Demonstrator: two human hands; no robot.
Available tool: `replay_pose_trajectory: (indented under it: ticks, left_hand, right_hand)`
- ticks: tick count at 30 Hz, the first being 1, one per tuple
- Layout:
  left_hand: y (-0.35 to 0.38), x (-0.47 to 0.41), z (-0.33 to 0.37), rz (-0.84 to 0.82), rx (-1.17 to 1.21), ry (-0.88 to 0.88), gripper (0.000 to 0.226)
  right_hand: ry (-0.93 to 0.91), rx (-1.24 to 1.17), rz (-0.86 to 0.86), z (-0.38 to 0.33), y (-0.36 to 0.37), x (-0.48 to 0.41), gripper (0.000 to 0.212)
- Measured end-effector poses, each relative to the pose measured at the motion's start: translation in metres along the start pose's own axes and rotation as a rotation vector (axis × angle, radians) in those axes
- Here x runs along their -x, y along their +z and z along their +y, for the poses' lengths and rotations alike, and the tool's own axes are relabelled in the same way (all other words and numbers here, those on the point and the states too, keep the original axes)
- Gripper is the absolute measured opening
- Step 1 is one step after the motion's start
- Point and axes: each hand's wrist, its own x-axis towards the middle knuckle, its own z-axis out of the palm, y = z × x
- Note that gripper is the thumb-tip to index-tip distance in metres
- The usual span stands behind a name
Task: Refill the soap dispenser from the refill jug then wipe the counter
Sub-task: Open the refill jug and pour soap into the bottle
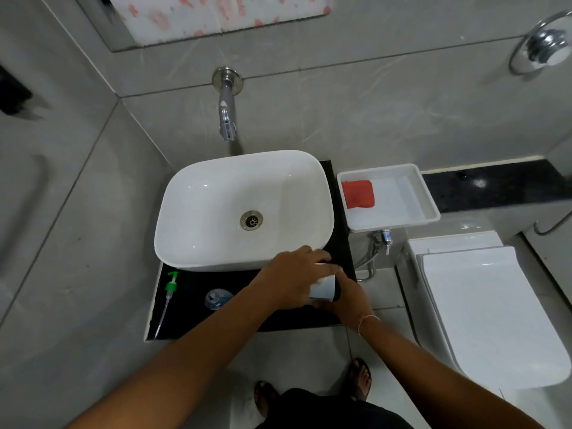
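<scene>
Both hands meet over the white refill jug (323, 286) at the near right corner of the black counter (192, 323), just in front of the basin (216, 212). The left hand (294, 277) curls over its top, fingers closed around what is probably the cap, while the right hand (348, 297) wraps the jug's near side to steady it (a sensible brace against twisting). The clear soap dispenser (218, 298) stands open to the left, its green pump (171, 287) laid flat further left so the neck is free for pouring. A red cloth (358, 194) waits in the white tray (430, 212) on the far right, presumably for wiping afterwards.
</scene>
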Motion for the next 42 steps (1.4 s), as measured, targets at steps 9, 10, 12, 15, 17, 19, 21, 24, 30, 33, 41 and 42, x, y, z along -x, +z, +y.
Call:
replay_pose_trajectory:
  ticks: [9, 10, 12, 15, 17, 19, 21, 24, 30, 33, 41, 42]
  left_hand:
    - [-0.002, -0.021, 0.011, -0.001, -0.148, -0.178, 0.040]
    - [-0.001, -0.022, 0.013, 0.016, -0.152, -0.216, 0.040]
    - [0.003, -0.023, 0.019, 0.094, -0.135, -0.296, 0.039]
    - [0.006, -0.020, 0.024, 0.279, -0.113, -0.519, 0.056]
    - [0.004, -0.013, 0.016, 0.287, -0.151, -0.595, 0.060]
    - [-0.001, -0.005, 0.005, 0.237, -0.078, -0.442, 0.037]
    - [-0.007, 0.003, -0.001, 0.063, 0.059, -0.202, 0.039]
    - [-0.005, 0.001, 0.002, -0.061, 0.055, -0.069, 0.055]
    - [0.001, -0.012, 0.002, 0.017, -0.035, -0.158, 0.039]
    - [0.008, -0.006, 0.002, 0.124, 0.035, -0.227, 0.043]
    - [0.037, 0.025, -0.007, 0.489, 0.227, -0.595, 0.029]
    - [0.049, 0.031, -0.009, 0.475, 0.241, -0.647, 0.026]
  right_hand:
    - [-0.003, 0.018, -0.037, 0.005, 0.002, -0.005, 0.089]
    - [-0.009, 0.011, -0.036, 0.005, 0.002, -0.005, 0.088]
    - [-0.030, -0.020, -0.022, 0.005, 0.001, -0.004, 0.087]
    - [-0.051, -0.029, -0.007, 0.005, 0.000, -0.002, 0.088]
    - [-0.064, -0.028, -0.010, 0.005, -0.001, -0.001, 0.088]
    - [-0.066, -0.031, -0.008, 0.005, -0.001, -0.001, 0.087]
    - [-0.058, -0.030, -0.007, 0.005, -0.001, -0.001, 0.088]
    - [-0.048, -0.025, -0.023, 0.005, -0.001, -0.001, 0.088]
    - [-0.032, -0.015, -0.034, 0.004, -0.001, -0.001, 0.090]
    - [-0.027, -0.004, -0.039, 0.002, -0.001, -0.001, 0.089]
    - [-0.045, -0.063, -0.013, 0.000, -0.005, 0.003, 0.082]
    - [-0.042, -0.070, -0.015, 0.000, -0.005, 0.003, 0.082]
